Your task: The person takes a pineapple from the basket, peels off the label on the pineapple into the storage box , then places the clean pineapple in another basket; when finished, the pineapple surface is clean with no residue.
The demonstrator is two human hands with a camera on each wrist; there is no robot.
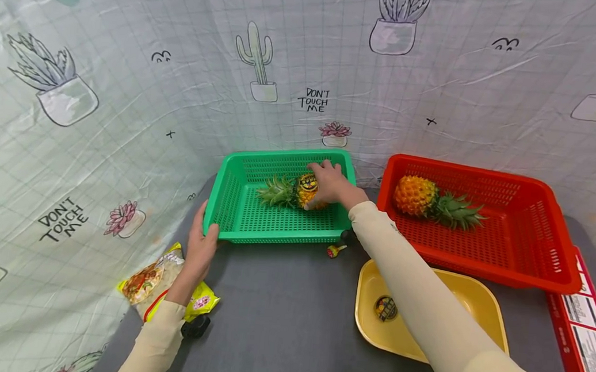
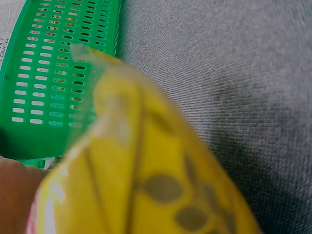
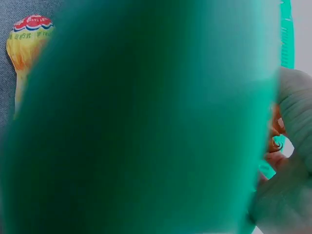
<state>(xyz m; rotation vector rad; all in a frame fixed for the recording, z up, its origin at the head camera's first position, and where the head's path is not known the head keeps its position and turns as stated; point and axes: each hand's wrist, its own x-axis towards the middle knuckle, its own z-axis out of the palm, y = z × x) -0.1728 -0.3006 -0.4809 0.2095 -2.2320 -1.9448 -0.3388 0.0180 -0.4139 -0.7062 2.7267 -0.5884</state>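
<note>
In the head view, my right hand [image 1: 331, 184] reaches over the right rim of the green basket [image 1: 268, 240] and grips a pineapple [image 1: 305, 193]. The pineapple lies on its side, leaves to the left, with a dark round label on its body. My left hand [image 1: 201, 249] holds the basket's front left corner, fingers along its left wall and thumb at the front. Beneath the left forearm lies a yellow food bag [image 1: 146, 282], blurred and large in the left wrist view. The basket wall fills most of the right wrist view, hiding much of the right hand.
A red basket [image 1: 484, 269] on the right holds another pineapple [image 1: 414, 196]. Under my right forearm sits a yellow tray [image 1: 371, 324] with a round label inside. A lollipop [image 1: 332, 250] lies before the green basket. A red-and-white box [image 1: 586, 327] stands at far right.
</note>
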